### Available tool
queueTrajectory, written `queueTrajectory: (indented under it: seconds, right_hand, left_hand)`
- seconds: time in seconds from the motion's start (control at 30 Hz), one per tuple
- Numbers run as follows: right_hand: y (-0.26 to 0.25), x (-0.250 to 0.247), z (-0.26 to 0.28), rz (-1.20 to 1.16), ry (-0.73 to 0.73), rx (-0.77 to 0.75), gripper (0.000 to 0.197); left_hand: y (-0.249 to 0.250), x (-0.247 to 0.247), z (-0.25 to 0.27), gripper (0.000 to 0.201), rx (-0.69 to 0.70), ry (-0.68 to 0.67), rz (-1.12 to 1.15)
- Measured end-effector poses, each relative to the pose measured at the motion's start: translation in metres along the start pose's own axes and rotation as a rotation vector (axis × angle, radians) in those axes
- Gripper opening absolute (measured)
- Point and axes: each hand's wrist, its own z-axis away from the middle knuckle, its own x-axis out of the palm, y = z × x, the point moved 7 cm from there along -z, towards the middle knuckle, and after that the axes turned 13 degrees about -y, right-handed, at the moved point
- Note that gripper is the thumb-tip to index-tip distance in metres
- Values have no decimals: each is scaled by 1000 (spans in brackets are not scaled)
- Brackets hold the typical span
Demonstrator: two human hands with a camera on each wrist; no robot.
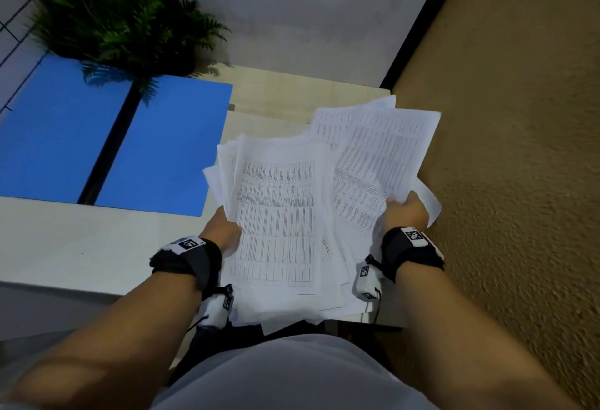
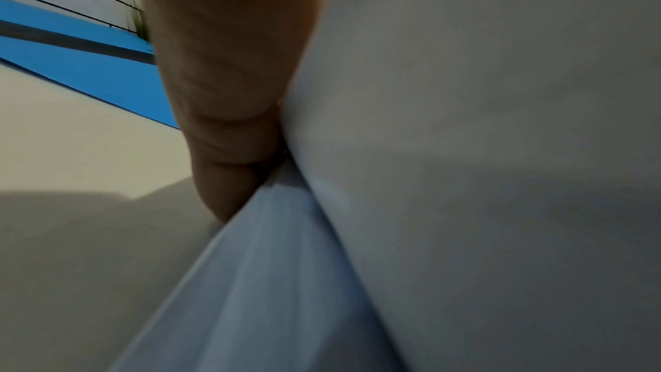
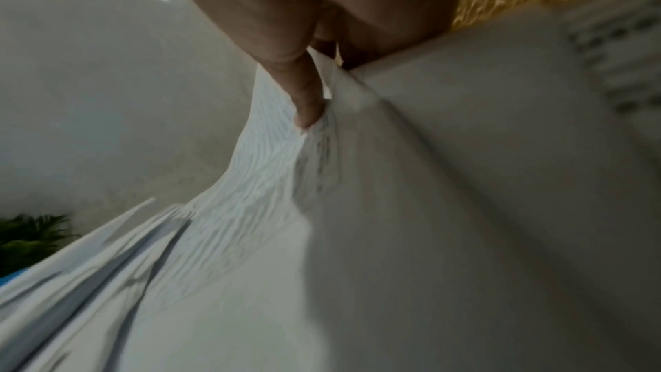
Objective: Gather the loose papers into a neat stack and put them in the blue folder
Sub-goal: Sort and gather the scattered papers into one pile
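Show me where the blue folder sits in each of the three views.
Head: blue folder lies open at left on the table, beside the papers.
Left wrist: a blue band at the left edge, behind the left hand.
Right wrist: only a blue sliver at lower left.
Shared landmark: the fern.

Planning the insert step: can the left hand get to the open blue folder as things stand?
Probably yes, but not freely. The open blue folder lies flat just left of the left hand with bare table between. That hand grips the messy pile of white printed papers, so it would carry them.
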Motion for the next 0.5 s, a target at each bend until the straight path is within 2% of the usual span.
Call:
queueTrajectory:
  seconds: [0.17, 0.27, 0.37, 0.5]
  right_hand:
    - [-18, -35, 4, 17, 76, -89, 9]
    - [-34, -54, 10, 60, 65, -123, 8]
    - [-49, -75, 16, 184, 113, -165, 8]
    - [-76, -106, 34, 239, 231, -230, 17]
  left_hand:
    - [-23, -6, -38, 42, 0, -34, -2]
    - [-26, -8, -44, 45, -4, -40, -33]
    - [1, -1, -9, 51, 15, -22, -18]
    - [35, 1, 36, 54, 63, 87, -67]
